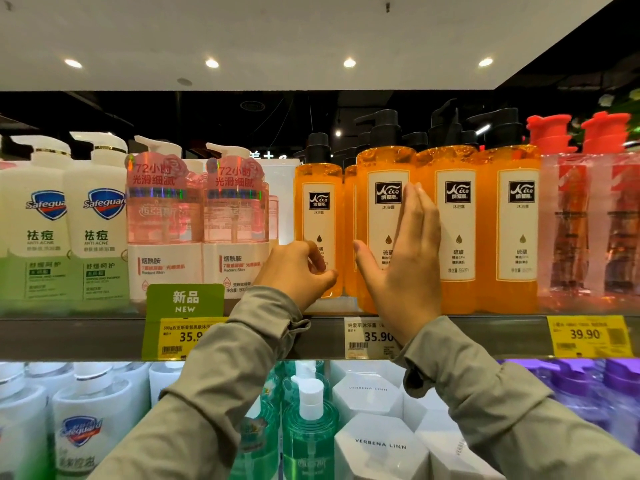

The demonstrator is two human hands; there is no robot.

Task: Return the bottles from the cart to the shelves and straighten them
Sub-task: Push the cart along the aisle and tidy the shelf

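The orange bottles [460,230] stand packed side by side, blocking passage. A gap opens between the pink bottles [235,216] and the leftmost orange bottle [317,216].

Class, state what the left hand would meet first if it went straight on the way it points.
The left hand would probably meet the set-back orange bottle; depth is unclear.

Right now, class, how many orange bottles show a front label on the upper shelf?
4: one orange bottle set back by the left hand; one behind the right hand; two further right. More stand partly hidden behind.
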